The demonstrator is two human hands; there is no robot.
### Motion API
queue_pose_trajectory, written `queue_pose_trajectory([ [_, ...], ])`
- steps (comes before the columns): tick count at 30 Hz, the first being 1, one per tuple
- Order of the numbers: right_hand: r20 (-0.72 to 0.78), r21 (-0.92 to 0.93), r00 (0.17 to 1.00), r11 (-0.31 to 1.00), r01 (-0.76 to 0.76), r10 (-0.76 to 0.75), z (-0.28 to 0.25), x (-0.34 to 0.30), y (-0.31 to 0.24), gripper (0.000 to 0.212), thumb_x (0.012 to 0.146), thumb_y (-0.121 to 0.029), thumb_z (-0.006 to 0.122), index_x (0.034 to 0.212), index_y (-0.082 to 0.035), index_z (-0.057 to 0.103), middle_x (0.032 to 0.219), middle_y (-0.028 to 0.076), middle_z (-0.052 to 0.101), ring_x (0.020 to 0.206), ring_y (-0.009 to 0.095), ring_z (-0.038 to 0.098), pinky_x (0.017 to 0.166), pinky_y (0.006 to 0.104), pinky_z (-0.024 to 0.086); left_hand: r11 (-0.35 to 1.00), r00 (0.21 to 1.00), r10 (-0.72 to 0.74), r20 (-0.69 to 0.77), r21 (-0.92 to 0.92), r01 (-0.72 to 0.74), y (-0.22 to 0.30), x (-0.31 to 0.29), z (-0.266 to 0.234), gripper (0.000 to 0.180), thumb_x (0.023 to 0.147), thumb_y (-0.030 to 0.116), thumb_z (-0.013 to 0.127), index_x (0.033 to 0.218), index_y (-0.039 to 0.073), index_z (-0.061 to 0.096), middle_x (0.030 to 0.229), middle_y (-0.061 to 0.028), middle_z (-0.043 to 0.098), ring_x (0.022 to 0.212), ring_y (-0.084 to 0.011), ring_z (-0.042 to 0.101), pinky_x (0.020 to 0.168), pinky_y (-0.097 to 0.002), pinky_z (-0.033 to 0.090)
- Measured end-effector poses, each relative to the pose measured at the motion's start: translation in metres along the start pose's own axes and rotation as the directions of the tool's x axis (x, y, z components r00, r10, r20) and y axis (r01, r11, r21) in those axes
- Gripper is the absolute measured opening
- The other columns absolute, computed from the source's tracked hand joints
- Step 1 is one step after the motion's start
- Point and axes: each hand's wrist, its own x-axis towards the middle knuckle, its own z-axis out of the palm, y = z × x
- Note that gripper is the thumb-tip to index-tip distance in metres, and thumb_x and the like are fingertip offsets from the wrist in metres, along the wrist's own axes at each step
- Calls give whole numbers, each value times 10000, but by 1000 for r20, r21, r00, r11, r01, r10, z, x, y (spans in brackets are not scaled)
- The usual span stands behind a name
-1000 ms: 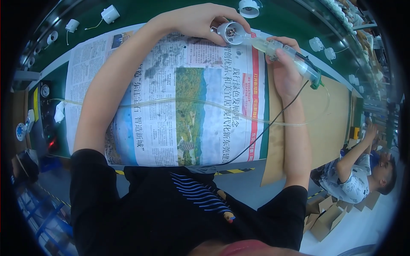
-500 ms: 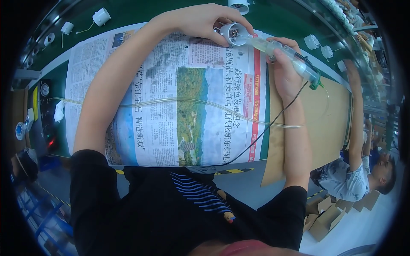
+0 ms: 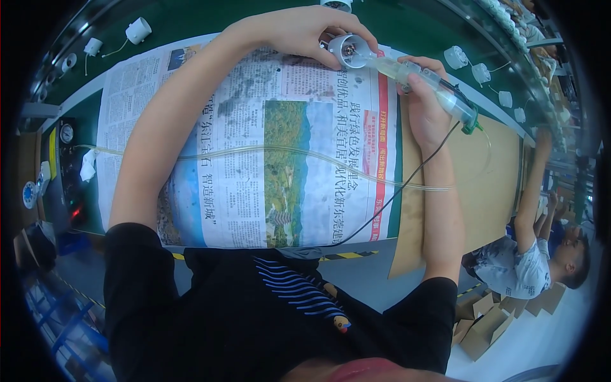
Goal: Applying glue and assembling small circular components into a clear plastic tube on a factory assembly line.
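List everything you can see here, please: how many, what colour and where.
Newspaper: at least one sheet, white with coloured print, centre
Cup-shaped housing: one, white, newspaper's far edge
Dispensing syringe: one, clear with pale yellow contents, beside that housing
Air tube: one, clear, across newspaper
Cable: one, black, right of centre
Other housings: at least eight, white, along the conveyor belt
Conveyor belt: one, green, top
Cardboard sheet: one, brown, right
Control box: one, black, far left
Tissue: one, white, by that box
Cardboard boxes: several, brown, lower right
Co-worker: one clearly visible, light patterned shirt, right
Rim clutter: too blurred to count
T-shirt: one, black, bottom
Left hand: one, bare, grip on housing
Right hand: one, bare, grip on syringe
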Motion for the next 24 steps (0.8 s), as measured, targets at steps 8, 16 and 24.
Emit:
queue_pose_trajectory([
  [8, 0, 85, 1000, 996, -12, 12, -2, 0, -4, 286, 910, -150, 651, 1173, -71, 570, 1190, 137, 614, 1023, 183, 562, 845, 303, 456, 932, 976, -150, 160, 352, 86, 23, -11, -41, 567, 719, 169, 805, 1236, 27, 623, 1249, -178, 602, 1113, -347, 596, 944, -390, 481],
  [16, 13, 103, 999, 994, -47, 46, 1, 0, -3, 284, 911, -157, 645, 1170, -67, 572, 1186, 149, 610, 1014, 184, 556, 830, 303, 456, 767, 947, -58, -317, 593, 245, 4, -28, -45, 512, 756, 133, 759, 1236, 38, 611, 1286, -169, 578, 1135, -363, 582, 977, -416, 472],
  [24, -13, 137, 999, 990, -29, 31, 0, -1, -9, 277, 911, -165, 639, 1161, -69, 568, 1177, 146, 611, 1025, 182, 551, 824, 303, 456, 785, 964, -129, -231, 571, 242, -11, -16, -38, 456, 793, 37, 683, 1243, 39, 607, 1227, -166, 591, 1053, -371, 619, 939, -385, 502],
])
